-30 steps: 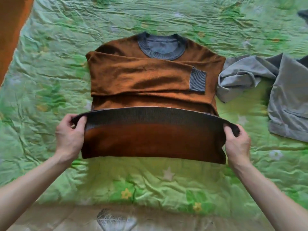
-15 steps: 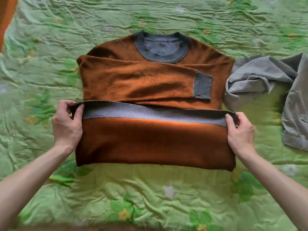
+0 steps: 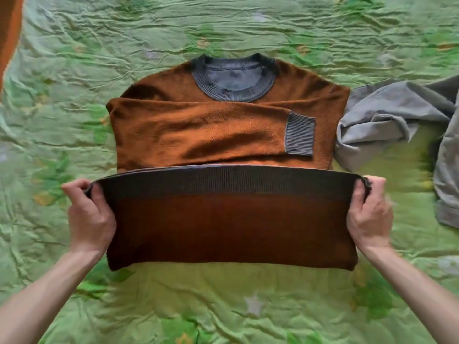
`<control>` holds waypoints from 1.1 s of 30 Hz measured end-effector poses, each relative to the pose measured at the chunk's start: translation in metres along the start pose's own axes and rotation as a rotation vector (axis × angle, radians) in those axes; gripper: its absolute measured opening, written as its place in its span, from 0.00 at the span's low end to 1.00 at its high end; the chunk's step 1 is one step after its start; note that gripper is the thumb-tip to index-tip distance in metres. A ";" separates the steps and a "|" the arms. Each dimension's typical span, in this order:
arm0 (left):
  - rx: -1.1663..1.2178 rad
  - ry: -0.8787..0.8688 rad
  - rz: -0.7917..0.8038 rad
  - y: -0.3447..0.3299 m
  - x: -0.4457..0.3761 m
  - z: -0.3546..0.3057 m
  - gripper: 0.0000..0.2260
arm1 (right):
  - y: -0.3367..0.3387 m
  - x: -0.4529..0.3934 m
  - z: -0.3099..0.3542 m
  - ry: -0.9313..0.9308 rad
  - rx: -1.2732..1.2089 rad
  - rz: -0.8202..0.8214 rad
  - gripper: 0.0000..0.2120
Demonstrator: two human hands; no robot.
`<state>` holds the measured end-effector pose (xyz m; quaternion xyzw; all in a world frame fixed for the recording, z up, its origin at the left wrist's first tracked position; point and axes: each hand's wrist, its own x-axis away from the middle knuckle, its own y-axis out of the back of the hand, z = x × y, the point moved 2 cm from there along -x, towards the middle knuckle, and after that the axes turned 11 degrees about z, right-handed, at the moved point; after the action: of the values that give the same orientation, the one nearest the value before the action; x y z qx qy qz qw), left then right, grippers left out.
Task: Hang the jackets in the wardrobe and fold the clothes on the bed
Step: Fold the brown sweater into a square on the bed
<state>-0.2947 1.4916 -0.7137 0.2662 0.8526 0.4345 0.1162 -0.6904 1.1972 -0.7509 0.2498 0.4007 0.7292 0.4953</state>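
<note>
A rust-brown sweater (image 3: 198, 130) with grey ribbed collar, cuff and hem lies on the green bed cover (image 3: 74, 70), collar at the far side, one sleeve folded across the chest. Its bottom part is lifted off the bed and stretched between both hands, the grey hem uppermost. My left hand (image 3: 89, 214) grips the left hem corner. My right hand (image 3: 370, 214) grips the right hem corner. The sweater's lower body below the folded sleeve is hidden behind the raised flap.
A crumpled grey garment (image 3: 397, 120) lies on the bed just right of the sweater, reaching the frame's right edge. An orange-brown surface (image 3: 10, 33) shows at the top left corner. Wrinkled green cover with flower print surrounds everything.
The hem flap had dropped close to the folded sleeve half a second ago; now both hands have raised it and pulled it back toward me, with the grey hem held higher.
</note>
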 end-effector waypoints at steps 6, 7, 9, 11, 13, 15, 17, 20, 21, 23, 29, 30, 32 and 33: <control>-0.126 0.057 0.118 -0.026 -0.012 0.020 0.12 | -0.026 -0.002 -0.009 -0.156 0.139 0.138 0.18; -0.137 0.071 0.123 -0.027 -0.015 0.022 0.12 | -0.027 -0.003 -0.009 -0.175 0.150 0.145 0.19; -0.162 0.081 0.128 -0.028 -0.020 0.024 0.12 | -0.026 -0.003 -0.006 -0.219 0.179 0.170 0.20; -0.178 0.091 0.155 -0.030 -0.024 0.027 0.12 | -0.021 -0.004 -0.001 -0.256 0.199 0.166 0.20; -0.201 0.061 0.158 -0.031 -0.028 0.031 0.12 | -0.013 -0.004 0.007 -0.138 0.264 0.098 0.21; -0.261 -0.113 0.120 -0.035 -0.032 0.030 0.14 | -0.010 -0.003 0.023 0.130 0.333 0.083 0.22; -0.392 -0.368 0.166 -0.043 -0.030 0.021 0.22 | -0.018 0.003 0.039 0.433 0.435 0.272 0.26; -0.531 -0.627 0.403 -0.061 -0.024 0.014 0.31 | -0.039 0.016 0.041 0.568 0.649 0.576 0.31; -0.566 -0.675 0.473 -0.065 -0.027 0.018 0.32 | -0.044 0.018 0.037 0.533 0.677 0.613 0.33; -0.654 -0.757 0.554 -0.069 -0.044 0.028 0.33 | -0.051 0.017 0.030 0.487 0.703 0.616 0.34; -0.703 -0.816 0.570 -0.073 -0.060 0.037 0.33 | -0.063 0.015 0.020 0.487 0.707 0.614 0.34; -0.700 -0.809 0.573 -0.072 -0.059 0.036 0.33 | -0.063 0.015 0.018 0.485 0.697 0.606 0.34; -0.700 -0.793 0.576 -0.067 -0.056 0.029 0.32 | -0.062 0.015 0.019 0.477 0.678 0.594 0.34; -0.696 -0.782 0.560 -0.063 -0.054 0.024 0.31 | -0.060 0.015 0.023 0.474 0.671 0.591 0.34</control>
<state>-0.2621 1.4478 -0.7808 0.5674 0.4514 0.5722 0.3831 -0.6473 1.2305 -0.7884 0.3256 0.6265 0.7060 0.0555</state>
